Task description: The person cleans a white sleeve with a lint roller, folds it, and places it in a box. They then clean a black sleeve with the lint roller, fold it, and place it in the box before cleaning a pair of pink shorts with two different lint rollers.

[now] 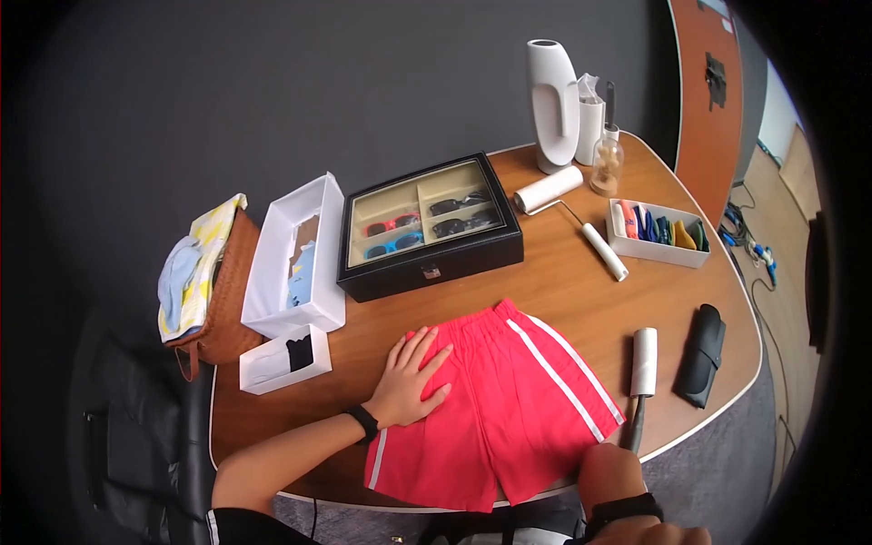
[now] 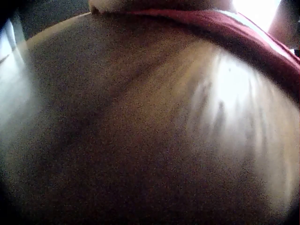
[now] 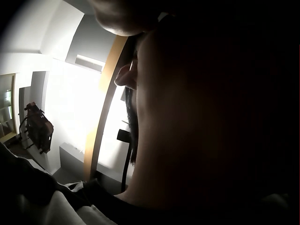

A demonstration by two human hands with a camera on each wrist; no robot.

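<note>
Red shorts with white side stripes [image 1: 481,400] lie spread on the wooden table, waistband toward the back; in the left wrist view, red cloth [image 2: 262,42] crosses the top right. My left hand [image 1: 409,381] rests on their left side near the waistband, fingers spread. At the lower right hem is my right hand [image 1: 610,472], its fingers hidden from the head view. Beside it, a lint roller [image 1: 644,363] has its dark handle running down to the hand; whether the hand holds handle or cloth, I cannot tell. The right wrist view is mostly dark.
Behind the shorts sits a glasses case [image 1: 427,272]. White boxes [image 1: 331,300] [image 1: 286,361] and a brown basket [image 1: 232,309] are left. Rightward are a black pouch [image 1: 701,354], a white-handled roller [image 1: 604,252] and a box of rolled cloths [image 1: 658,250]. A white vase [image 1: 552,109] stands behind.
</note>
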